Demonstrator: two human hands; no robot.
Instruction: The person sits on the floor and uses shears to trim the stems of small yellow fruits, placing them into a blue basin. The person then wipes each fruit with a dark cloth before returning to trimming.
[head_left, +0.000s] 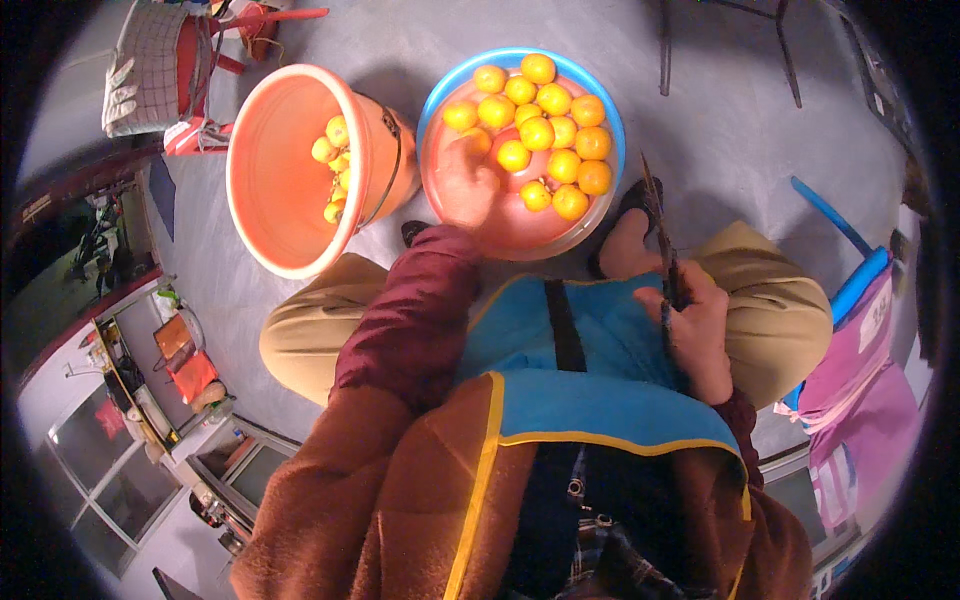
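My left hand (466, 189) reaches over a round basin (517, 238) with a pinkish inside and a partly blue rim. Its blurred fingertips are at a mandarin orange (478, 139) on the basin's left side; whether they grip it I cannot tell. Several more mandarins (537, 133) lie in the basin, mostly at the far and right sides. In my right hand (697, 319), above my right thigh, is a dark tool with a long narrow blade (658, 214), pointing away from me; knife or scissors is unclear. Left of the basin, a tilted orange plastic bucket (289, 191) holds several mandarins (337, 154).
A red stool or chair with a checked cloth (146, 75) stands at far left. A blue chair (859, 285) draped with purple cloth (862, 390) is at right. Dark metal furniture legs (664, 49) stand at far right on the grey floor (720, 127). A blue apron (600, 322) covers my lap.
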